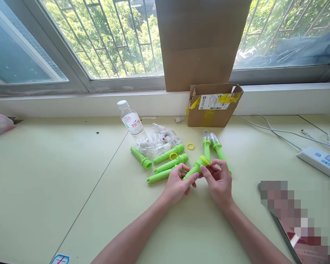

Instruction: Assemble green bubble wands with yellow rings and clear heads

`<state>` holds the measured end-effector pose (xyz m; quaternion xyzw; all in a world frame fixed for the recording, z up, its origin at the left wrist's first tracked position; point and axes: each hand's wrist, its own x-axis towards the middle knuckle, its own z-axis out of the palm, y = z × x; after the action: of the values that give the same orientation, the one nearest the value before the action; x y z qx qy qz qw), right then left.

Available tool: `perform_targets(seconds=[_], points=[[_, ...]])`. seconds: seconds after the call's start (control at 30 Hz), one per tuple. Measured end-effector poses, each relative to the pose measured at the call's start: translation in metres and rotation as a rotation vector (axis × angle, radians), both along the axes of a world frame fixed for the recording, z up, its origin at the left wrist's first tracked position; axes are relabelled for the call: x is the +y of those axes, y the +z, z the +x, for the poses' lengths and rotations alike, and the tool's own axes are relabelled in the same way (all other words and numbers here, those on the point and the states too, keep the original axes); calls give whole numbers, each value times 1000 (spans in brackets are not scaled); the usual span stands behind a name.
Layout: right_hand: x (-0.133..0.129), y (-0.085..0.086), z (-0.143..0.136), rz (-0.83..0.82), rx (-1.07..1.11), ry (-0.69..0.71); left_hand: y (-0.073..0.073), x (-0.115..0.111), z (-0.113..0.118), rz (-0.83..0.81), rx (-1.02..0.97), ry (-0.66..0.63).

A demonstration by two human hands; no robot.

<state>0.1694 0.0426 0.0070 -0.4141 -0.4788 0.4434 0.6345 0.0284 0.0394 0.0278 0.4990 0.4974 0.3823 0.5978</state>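
My left hand (179, 182) is closed around the narrow part of a green plastic tube (195, 168), which is tilted up to the right. A yellow ring (205, 160) sits around its wide end. My right hand (219, 180) pinches the tube near that ring, its thumb on the near side; some fingertips are hidden. Several similar green tubes (168, 154) with threaded ends lie to the left, one partly behind my left hand. Just beyond my right hand are two green tubes with clear caps (206, 137). A loose yellow ring (190, 146) rests on the table.
Clear plastic caps (165, 139) lie heaped beside a water bottle (133, 123). A cardboard box (211, 113) stands against the window wall. On the right are a white power strip (319, 161) with cables and a dark-edged device (283, 231), partly blurred out.
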Motion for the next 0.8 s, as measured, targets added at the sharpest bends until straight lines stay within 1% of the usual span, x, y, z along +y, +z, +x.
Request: perform_targets(seconds=[0.23, 0.5, 0.67, 0.8], points=[[0, 0, 0, -47, -13, 29, -2, 0, 0, 1, -16, -27], [-1, 1, 0, -30, -5, 22, -2, 0, -1, 27, -45, -56], [-1, -1, 0, -20, 18, -14, -3, 1, 1, 87, 26, -43], [-1, -3, 0, -22, -26, -60, -4, -1, 4, 129, 93, -43]])
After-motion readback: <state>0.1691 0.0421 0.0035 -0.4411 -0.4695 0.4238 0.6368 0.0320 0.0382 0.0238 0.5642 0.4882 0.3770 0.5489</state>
